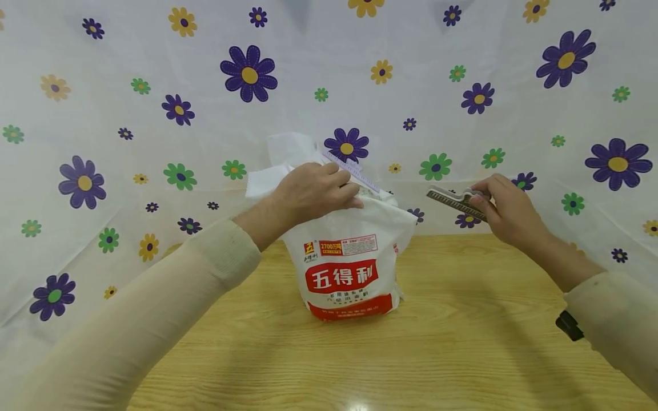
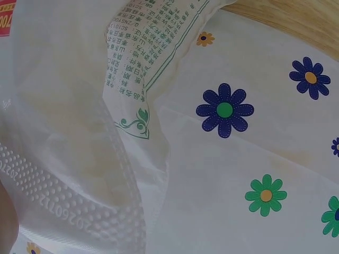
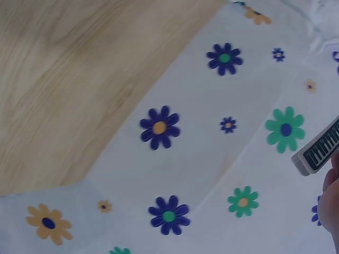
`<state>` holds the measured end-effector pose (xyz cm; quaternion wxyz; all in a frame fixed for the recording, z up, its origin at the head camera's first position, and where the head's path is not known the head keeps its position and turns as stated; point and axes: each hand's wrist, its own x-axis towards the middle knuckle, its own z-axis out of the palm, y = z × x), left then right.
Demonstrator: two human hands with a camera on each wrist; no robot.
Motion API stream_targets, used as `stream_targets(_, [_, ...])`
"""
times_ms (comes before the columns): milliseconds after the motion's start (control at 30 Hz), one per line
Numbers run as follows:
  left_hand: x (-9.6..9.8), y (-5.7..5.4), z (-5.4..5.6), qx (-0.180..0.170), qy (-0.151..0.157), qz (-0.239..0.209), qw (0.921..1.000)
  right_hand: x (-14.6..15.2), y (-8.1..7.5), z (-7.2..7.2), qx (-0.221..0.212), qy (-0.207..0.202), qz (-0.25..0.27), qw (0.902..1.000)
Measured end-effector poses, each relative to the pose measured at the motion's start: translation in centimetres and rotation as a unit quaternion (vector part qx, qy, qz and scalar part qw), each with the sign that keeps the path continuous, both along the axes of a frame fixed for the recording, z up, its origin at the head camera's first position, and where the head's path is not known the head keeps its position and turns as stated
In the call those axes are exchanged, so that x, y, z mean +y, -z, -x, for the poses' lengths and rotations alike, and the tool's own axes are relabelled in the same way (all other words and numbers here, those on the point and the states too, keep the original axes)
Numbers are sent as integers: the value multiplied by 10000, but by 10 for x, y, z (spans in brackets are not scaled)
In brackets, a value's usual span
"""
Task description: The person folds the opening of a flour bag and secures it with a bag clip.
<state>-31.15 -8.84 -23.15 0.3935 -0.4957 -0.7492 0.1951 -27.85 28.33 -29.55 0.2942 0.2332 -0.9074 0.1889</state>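
A white flour bag [image 1: 339, 234] with red panels and Chinese print stands upright on the table. My left hand [image 1: 316, 191] grips its gathered top, fingers curled over the material. In the left wrist view, the bag's embossed top edge [image 2: 69, 206] and green-printed side [image 2: 132, 69] are close up. A pale lilac strip [image 1: 354, 171] with small marks slants along the bag's top, just beyond that hand. To the right of the bag and apart from it, my right hand [image 1: 506, 208] pinches a grey bag clip [image 1: 452, 201] with a ribbed strip; the clip's end [image 3: 312, 159] shows in the right wrist view.
The wooden table [image 1: 411, 354] extends in front of and on both sides of the bag. Close behind it hangs a white cloth [image 1: 308, 68] printed with purple, green and yellow flowers.
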Motion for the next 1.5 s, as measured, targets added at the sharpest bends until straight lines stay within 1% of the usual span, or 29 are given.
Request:
stream_targets(100, [0,0,0,3,58,-35,10000,-9,-7,-3,-7,-111,93,9999])
stream_targets(200, [0,0,0,7,110,-60,9999,-17,-10,-7,-20,-316,223,9993])
stream_targets(300, [0,0,0,10,94,-52,9999,-27,-12,-10,-63,-566,384,9976])
stream_targets(467, [0,0,0,38,33,-82,10000,-42,-15,-11,-110,-778,433,9960])
stream_targets(667, [0,0,3,105,-8,-128,9999,-61,-16,-7,-97,-952,513,9941])
stream_targets(867, [1,-1,2,-24,-107,-140,9998,-82,-20,-3,-187,-1059,674,9919])
stream_targets(967, [1,-2,2,4,-152,-135,9998,-95,-24,-1,-163,-1142,744,9905])
stream_targets(1233, [0,-2,1,160,-52,-273,9995,-139,-34,5,-93,-1387,1032,9849])
stream_targets(1400, [-1,-3,1,-35,17,-330,9994,-158,-37,8,20,-1506,1201,9813])
stream_targets(1500, [-2,-4,1,-102,-21,-362,9993,-162,-37,8,-5,-1501,1286,9803])
